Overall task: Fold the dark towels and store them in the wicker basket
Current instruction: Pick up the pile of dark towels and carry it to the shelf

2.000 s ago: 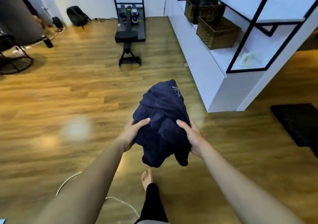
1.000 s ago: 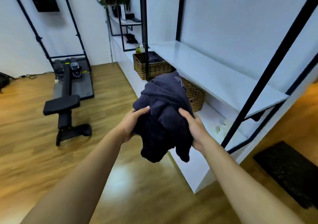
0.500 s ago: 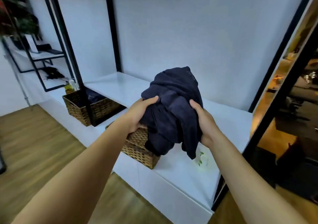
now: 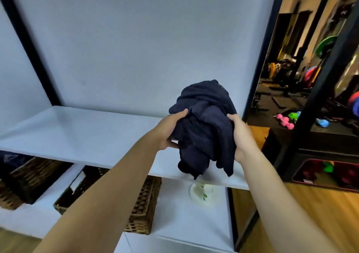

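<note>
Holding a crumpled bundle of dark towels (image 4: 204, 124) in the air, just above the right end of the white shelf (image 4: 81, 136). Left hand (image 4: 171, 132) gripping the bundle's left side, thumb hooked over the top; right hand (image 4: 240, 136) clasping the right side, fingers wrapped into the cloth. Loose ends dangling below, close to the shelf's front edge.

Best to lower the bundle onto the bare white surface, well back from the edge, then spread one towel flat before folding. Worth keeping both grips firm until the weight rests.

Below, a wicker basket (image 4: 145, 210) partly hidden behind the left forearm; another basket (image 4: 29, 177) further left with something dark in it. A small pale dish (image 4: 202, 193) beside the near basket. A black frame post (image 4: 250, 89) standing close on the right, likely limiting room for spreading.
</note>
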Demonstrator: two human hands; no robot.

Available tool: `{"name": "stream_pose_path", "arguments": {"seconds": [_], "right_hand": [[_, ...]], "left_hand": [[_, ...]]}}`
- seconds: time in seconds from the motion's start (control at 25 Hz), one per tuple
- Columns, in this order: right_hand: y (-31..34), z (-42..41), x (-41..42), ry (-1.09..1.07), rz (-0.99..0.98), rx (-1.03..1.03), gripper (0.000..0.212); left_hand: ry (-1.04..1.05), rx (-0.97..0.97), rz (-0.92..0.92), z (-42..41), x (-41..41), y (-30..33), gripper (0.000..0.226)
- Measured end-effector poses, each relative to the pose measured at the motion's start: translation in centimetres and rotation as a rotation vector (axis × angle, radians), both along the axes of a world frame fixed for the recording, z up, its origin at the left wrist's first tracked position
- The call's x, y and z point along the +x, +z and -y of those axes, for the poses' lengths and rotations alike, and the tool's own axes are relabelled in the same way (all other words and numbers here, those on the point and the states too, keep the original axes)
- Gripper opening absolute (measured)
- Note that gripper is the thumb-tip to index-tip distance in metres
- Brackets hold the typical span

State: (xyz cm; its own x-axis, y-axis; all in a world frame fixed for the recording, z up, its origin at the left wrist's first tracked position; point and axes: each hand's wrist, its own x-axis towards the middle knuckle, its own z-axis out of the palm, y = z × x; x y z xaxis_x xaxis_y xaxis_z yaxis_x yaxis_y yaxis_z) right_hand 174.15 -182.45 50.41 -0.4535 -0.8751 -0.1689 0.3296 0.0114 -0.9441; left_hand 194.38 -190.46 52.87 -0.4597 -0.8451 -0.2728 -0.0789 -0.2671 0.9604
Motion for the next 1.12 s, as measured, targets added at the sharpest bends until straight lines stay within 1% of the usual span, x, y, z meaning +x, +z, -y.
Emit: {"name": "stream_pose_path", "arguments": {"seconds": [0.08,0.16,0.24,0.28,0.4,0.44,0.48,0.52,0.56,0.6,0.64,0.68,0.72,0.76,0.8,0.84,0.88,0.92,0.96,1.04,1.12], "right_hand": [[-1.1,2.5,-1.2,-0.084,0.021,0.070,0.046],[-3.0,3.7,-2.0,-0.102,-0.048,0.171,0.055],[-4.3,4.2,-2.1,-0.148,-0.135,0.244,0.061],[-4.6,4.3,-2.2,-0.185,-0.166,0.240,0.060],[-3.6,4.7,-3.0,-0.250,-0.263,0.236,0.038],[-3.5,4.6,-3.1,-0.255,-0.295,0.254,0.041],[-3.3,4.4,-3.2,-0.245,-0.335,0.282,0.048],[-3.0,4.3,-3.2,-0.238,-0.392,0.320,0.056],[-2.6,4.2,-3.1,-0.238,-0.491,0.367,0.063],[-1.9,4.2,-2.9,-0.258,-0.623,0.408,0.069],[-1.1,4.0,-2.6,-0.290,-0.761,0.419,0.075],[-0.3,4.0,-2.1,-0.310,-0.890,0.399,0.080],[0.5,4.0,-1.3,-0.299,-1.006,0.364,0.083],[1.0,4.1,-0.5,-0.243,-1.103,0.339,0.085],[0.9,4.3,0.2,-0.152,-1.201,0.348,0.086],[0.3,4.6,0.8,-0.050,-1.309,0.398,0.087],[-0.5,4.8,1.1,0.031,-1.402,0.461,0.087],[-1.3,4.9,1.2,0.075,-1.459,0.498,0.087],[-1.7,4.9,1.2,0.093,-1.484,0.510,0.086],[-1.7,4.9,0.9,0.104,-1.485,0.524,0.087],[-1.4,5.0,1.1,0.091,-1.548,0.569,0.090]], "left_hand": [[-0.056,0.043,0.068,2.8,-1.3,-0.8,0.044],[-0.103,0.098,0.154,4.3,-2.7,-2.6,0.038],[-0.113,0.136,0.175,5.3,-3.7,-4.5,0.032],[-0.136,0.141,0.167,5.8,-4.2,-5.2,0.032],[-0.201,0.181,0.093,7.0,-5.0,-5.2,0.041],[-0.224,0.192,0.075,7.4,-5.0,-5.2,0.045],[-0.248,0.192,0.070,7.8,-4.8,-5.2,0.049],[-0.262,0.196,0.070,8.2,-4.5,-5.1,0.058],[-0.256,0.189,0.079,8.4,-4.0,-4.9,0.073],[-0.212,0.121,0.124,8.8,-3.5,-4.9,0.091],[-0.139,-0.026,0.182,9.3,-3.0,-4.9,0.108],[-0.063,-0.236,0.234,9.8,-2.4,-4.8,0.119],[-0.026,-0.457,0.256,10.1,-1.9,-4.7,0.124],[-0.072,-0.653,0.248,10.5,-1.6,-4.6,0.123],[-0.205,-0.792,0.249,10.6,-1.5,-4.6,0.121],[-0.368,-0.874,0.285,10.8,-1.7,-5.0,0.120],[-0.514,-0.903,0.357,10.7,-2.0,-5.4,0.119],[-0.605,-0.906,0.429,10.7,-2.2,-6.3,0.117],[-0.635,-0.910,0.463,10.5,-2.3,-7.1,0.114],[-0.591,-0.916,0.451,10.5,-2.6,-8.2,0.113],[-0.573,-0.907,0.426,10.7,-2.3,-8.2,0.114]]}}
